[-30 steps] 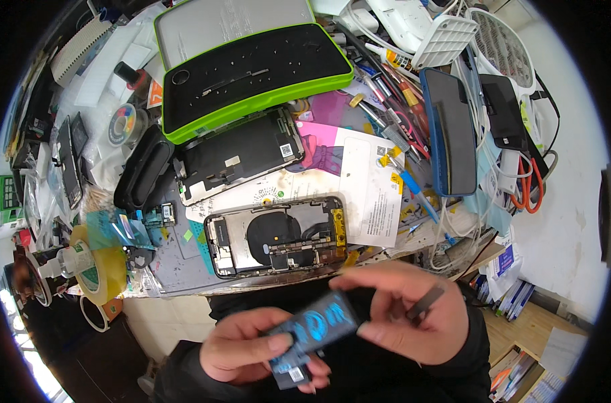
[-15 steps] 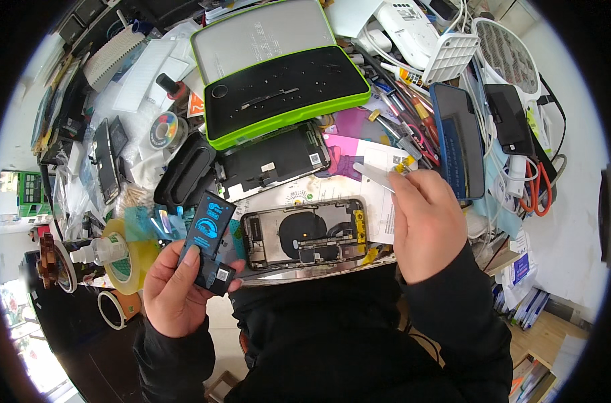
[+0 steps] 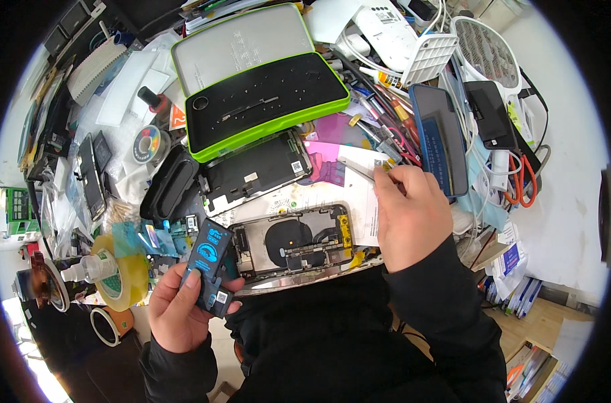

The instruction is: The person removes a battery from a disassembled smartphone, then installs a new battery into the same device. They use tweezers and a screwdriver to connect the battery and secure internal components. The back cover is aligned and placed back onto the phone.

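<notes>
My left hand (image 3: 176, 310) is closed on a black phone battery (image 3: 205, 270) with blue print, thumb on its face and fingers behind. The battery is tilted, and its upper end overlaps the left edge of an opened phone housing (image 3: 289, 243). Inside that housing show a round black coil, boards and yellow tape on the right side. Over the paper right of the housing, my right hand (image 3: 416, 218) pinches a thin flat metal blade (image 3: 356, 167) pointing up and left. A detached phone screen (image 3: 258, 171) lies face down behind the housing.
An open green case (image 3: 268, 104) holding small screws stands at the back. A black tray (image 3: 171, 185) and a clear tape roll (image 3: 121, 279) are at left. At right lie a blue-edged phone (image 3: 440, 141), several pens, cables and orange-handled scissors (image 3: 520, 181).
The view has shifted, so the bench appears farther left. My left hand and the battery are lower and nearer the housing, now overlapping its left edge. My right hand still holds the blade.
</notes>
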Demonstrator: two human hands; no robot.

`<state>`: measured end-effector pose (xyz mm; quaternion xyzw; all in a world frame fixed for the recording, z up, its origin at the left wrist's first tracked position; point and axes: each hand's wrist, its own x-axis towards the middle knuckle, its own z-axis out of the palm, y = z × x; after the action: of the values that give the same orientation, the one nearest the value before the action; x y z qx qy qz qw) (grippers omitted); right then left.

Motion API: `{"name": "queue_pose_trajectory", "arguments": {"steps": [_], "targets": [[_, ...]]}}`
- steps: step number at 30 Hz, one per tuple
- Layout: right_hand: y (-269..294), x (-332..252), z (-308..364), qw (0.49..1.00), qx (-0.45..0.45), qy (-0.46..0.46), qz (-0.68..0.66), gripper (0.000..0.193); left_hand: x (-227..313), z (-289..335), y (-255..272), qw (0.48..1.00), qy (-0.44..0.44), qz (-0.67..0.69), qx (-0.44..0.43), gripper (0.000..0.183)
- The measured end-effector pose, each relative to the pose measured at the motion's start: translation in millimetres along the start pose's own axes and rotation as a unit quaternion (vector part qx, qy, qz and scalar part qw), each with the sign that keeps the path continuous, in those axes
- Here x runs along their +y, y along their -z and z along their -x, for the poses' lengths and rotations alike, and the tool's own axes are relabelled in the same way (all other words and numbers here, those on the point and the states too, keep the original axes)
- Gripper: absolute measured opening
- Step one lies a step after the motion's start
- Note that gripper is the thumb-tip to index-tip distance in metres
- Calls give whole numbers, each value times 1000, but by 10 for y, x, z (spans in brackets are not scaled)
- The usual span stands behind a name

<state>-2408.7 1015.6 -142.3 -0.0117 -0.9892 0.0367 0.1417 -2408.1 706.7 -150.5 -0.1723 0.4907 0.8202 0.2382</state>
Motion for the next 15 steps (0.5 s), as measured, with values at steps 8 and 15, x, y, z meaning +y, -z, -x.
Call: {"name": "queue_pose_trajectory", "arguments": {"steps": [8, 15], "targets": [[-42, 36, 71, 999, 11, 21, 23, 33, -42, 33, 1, 1000, 8, 21, -13, 25], [462, -277, 646, 850, -148, -153, -483, 33, -93, 138, 3, 999, 28, 38, -24, 27]]}}
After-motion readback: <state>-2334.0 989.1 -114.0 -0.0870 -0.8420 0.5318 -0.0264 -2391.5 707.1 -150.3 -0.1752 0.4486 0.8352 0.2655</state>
